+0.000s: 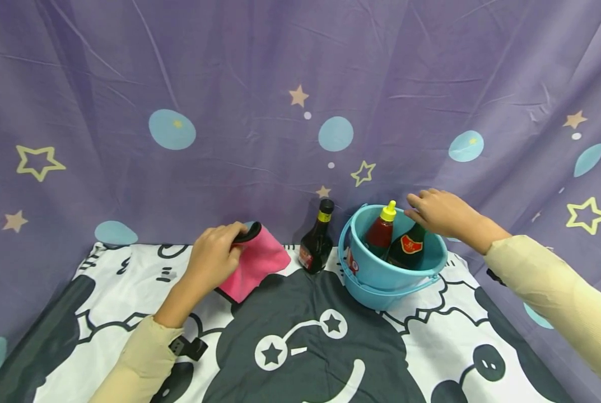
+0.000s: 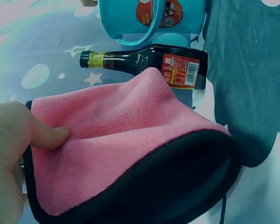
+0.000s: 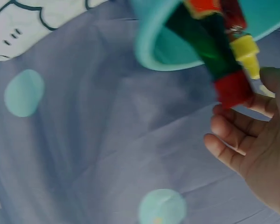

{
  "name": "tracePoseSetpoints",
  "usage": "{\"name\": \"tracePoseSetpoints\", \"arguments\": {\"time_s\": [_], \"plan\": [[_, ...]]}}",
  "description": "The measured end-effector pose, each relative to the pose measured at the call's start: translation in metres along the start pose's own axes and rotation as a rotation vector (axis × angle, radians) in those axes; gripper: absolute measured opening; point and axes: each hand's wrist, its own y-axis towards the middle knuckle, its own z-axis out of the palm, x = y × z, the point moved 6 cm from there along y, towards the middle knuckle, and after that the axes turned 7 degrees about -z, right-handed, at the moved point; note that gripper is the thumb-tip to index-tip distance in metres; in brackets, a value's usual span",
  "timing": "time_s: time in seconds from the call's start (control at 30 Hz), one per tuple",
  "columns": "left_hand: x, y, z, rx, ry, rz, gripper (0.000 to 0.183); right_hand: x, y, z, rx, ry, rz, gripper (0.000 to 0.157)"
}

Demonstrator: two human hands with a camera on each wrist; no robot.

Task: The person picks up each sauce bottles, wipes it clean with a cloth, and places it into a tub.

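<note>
My left hand (image 1: 214,254) pinches the edge of a pink cloth (image 1: 257,266) with black trim, thumb on the plush side in the left wrist view. The cloth hangs over the bedding, left of a dark sauce bottle (image 1: 316,246) that stands upright. A blue bucket (image 1: 376,274) holds a red sauce bottle (image 1: 380,232) with a yellow nozzle and a dark green bottle (image 1: 408,249). My right hand (image 1: 441,212) is over the bucket at the green bottle's red cap (image 3: 233,88). Its fingers are loosely bent and the thumb stands apart; whether they touch the cap is unclear.
A purple curtain (image 1: 250,140) with stars and dots hangs behind everything. The black-and-white cartoon cloth (image 1: 310,336) covers the surface beneath. The bucket's handle (image 1: 406,291) lies down along its front.
</note>
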Motion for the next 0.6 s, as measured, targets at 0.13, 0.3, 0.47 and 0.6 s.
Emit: {"name": "tracePoseSetpoints", "arguments": {"time_s": [0.13, 0.3, 0.47, 0.6], "plan": [[0.003, 0.001, -0.004, -0.022, 0.004, -0.019, 0.025, 0.009, 0.014, -0.013, -0.014, -0.030, -0.026, 0.020], [0.007, 0.003, -0.007, -0.021, -0.009, -0.044, 0.027, 0.020, 0.036, -0.032, -0.010, -0.008, -0.012, 0.019], [0.010, 0.004, -0.011, -0.012, -0.027, -0.081, 0.028, 0.038, 0.064, -0.046, -0.013, 0.045, 0.005, 0.018], [0.013, 0.005, -0.014, -0.007, -0.032, -0.101, 0.028, 0.059, 0.089, -0.046, 0.008, 0.105, 0.009, 0.029]]}}
